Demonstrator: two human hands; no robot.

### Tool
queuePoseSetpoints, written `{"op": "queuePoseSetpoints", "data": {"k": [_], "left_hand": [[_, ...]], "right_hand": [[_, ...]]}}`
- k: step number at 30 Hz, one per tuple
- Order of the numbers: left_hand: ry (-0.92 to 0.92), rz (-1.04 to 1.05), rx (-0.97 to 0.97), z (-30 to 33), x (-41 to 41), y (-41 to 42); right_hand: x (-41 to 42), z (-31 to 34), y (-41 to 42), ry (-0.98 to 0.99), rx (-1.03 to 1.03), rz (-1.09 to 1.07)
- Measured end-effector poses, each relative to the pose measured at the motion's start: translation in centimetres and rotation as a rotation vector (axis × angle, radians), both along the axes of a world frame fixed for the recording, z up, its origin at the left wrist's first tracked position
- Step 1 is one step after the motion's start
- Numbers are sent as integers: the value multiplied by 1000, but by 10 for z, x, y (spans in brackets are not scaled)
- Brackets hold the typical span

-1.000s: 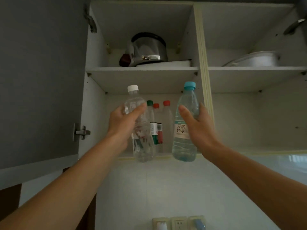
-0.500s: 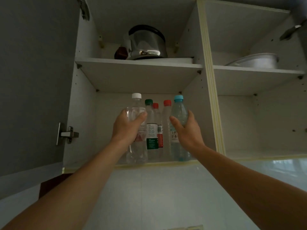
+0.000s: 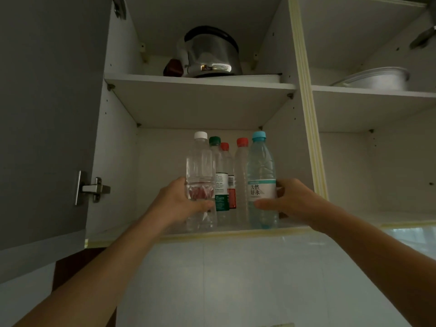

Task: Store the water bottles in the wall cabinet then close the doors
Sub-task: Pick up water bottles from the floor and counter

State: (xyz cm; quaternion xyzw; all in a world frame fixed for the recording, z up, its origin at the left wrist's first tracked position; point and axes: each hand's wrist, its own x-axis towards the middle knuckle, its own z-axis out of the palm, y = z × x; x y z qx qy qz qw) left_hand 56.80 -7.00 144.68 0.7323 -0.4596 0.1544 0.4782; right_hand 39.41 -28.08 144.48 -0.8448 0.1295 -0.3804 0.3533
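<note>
Fingers (image 3: pixel 265 205) of the right hand (image 3: pixel 297 202) wrap the lower body of a clear plastic water bottle with a light blue cap (image 3: pixel 261 180), thumb across the front below its white label. The left hand (image 3: pixel 175 201) grips a clear, unlabelled-looking bottle with a white cap (image 3: pixel 200 171) the same way, thumb pressed over its front. Both bottles stand upright at the front of the lower left shelf (image 3: pixel 132 233) of an open white wall cabinet (image 3: pixel 304 114). Behind them, between the two, stand a green-capped bottle (image 3: pixel 218 171) and two red-capped bottles (image 3: pixel 241 175).

On the shelf above sits a shiny steel pot with a dark rim (image 3: pixel 211 55). The right compartment's upper shelf carries a pale metal basin (image 3: pixel 379 77). A grey cabinet door (image 3: pixel 47 114) hangs open at the left, its metal hinge (image 3: pixel 93 188) showing. Below the cabinet runs a white tiled wall (image 3: pixel 236 279).
</note>
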Motion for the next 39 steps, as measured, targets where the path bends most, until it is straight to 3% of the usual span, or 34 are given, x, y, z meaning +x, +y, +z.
{"op": "queuePoseSetpoints", "data": {"k": [8,20,24,27,30,34,39], "left_hand": [[57,-76,-76,-4,7,-31],[65,6,-76,-7,6,-60],[19,123,0,-4,-2,-63],[-76,257,75,-5,-14,-56],[-126,309,-92,-11,-38,-48],[-89,117,-265,-27,-97,-46],[79,-166,-330,-72,-175,-53]], "right_hand": [[31,1,-13,-7,-12,-66],[53,-8,-15,-48,40,-122],[38,-11,-5,20,-118,-208],[11,-15,8,-35,-171,-245],[-28,-25,21,-93,-275,-248],[-85,-44,33,-191,-375,-263],[-134,-92,37,-269,-237,-223]]}}
